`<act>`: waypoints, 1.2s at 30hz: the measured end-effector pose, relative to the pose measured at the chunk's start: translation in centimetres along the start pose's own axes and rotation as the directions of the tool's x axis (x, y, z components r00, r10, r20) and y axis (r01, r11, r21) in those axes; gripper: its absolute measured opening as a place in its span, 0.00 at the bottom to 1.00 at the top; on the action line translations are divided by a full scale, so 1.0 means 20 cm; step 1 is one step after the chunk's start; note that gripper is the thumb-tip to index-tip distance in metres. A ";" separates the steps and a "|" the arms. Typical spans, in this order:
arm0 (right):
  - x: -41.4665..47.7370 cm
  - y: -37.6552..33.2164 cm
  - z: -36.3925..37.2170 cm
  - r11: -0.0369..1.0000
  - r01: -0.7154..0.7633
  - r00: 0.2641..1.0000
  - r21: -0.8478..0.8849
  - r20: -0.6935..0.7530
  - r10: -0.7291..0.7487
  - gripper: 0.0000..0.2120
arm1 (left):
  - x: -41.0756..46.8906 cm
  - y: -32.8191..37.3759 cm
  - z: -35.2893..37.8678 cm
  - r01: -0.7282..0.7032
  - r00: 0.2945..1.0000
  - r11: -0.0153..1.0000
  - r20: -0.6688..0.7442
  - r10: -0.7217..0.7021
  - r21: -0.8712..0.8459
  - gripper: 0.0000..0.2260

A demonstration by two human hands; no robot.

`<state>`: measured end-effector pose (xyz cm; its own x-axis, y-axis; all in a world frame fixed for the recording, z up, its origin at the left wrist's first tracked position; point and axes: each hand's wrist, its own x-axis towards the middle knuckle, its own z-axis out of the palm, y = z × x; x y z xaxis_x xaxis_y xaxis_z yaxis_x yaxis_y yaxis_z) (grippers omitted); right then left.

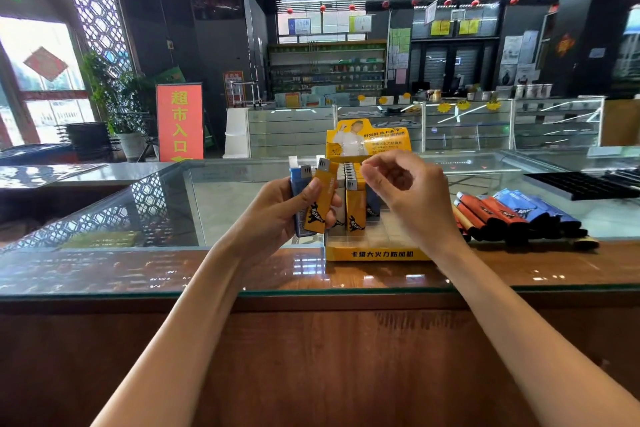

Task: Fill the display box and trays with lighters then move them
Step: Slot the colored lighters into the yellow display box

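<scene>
A yellow display box (pixel 377 253) stands on the glass counter, with an upright printed back card. Several lighters stand in its rear rows; a yellow lighter (pixel 355 208) stands at the front of them. My left hand (pixel 277 215) grips a yellow lighter (pixel 322 199) and a blue lighter (pixel 298 184) just left of the box. My right hand (pixel 401 187) hovers over the box with fingers loosely curled and nothing held. The box's front rows show bare slots.
A pile of loose red, blue and orange lighters (pixel 516 215) lies on the counter to the right of the box. A black tray (pixel 581 184) sits at the far right. The glass counter edge (pixel 311 291) runs across in front of me.
</scene>
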<state>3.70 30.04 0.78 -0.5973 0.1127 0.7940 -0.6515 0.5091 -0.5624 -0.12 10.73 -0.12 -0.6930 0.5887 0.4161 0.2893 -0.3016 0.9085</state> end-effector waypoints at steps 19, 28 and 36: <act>0.03 -0.02 -0.06 0.800 -0.316 0.944 0.509 0.255 0.211 0.14 | 0.01 0.00 0.02 -0.039 0.994 0.999 -0.101 0.042 0.034 0.13; -0.01 0.05 -0.05 0.982 -0.132 0.983 0.139 0.146 0.111 0.09 | 0.02 -0.01 0.02 -0.062 0.979 0.989 -0.183 0.087 0.135 0.09; -0.01 0.02 -0.01 0.994 0.031 0.983 -0.103 0.185 -0.011 0.12 | 0.03 0.00 0.00 0.031 0.982 0.998 -0.186 -0.041 -0.060 0.05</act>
<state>3.64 30.37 0.43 -0.6661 -0.0532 0.7439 -0.6183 0.5972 -0.5109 -0.64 11.06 0.12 -0.8149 0.4512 0.3637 0.2280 -0.3274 0.9170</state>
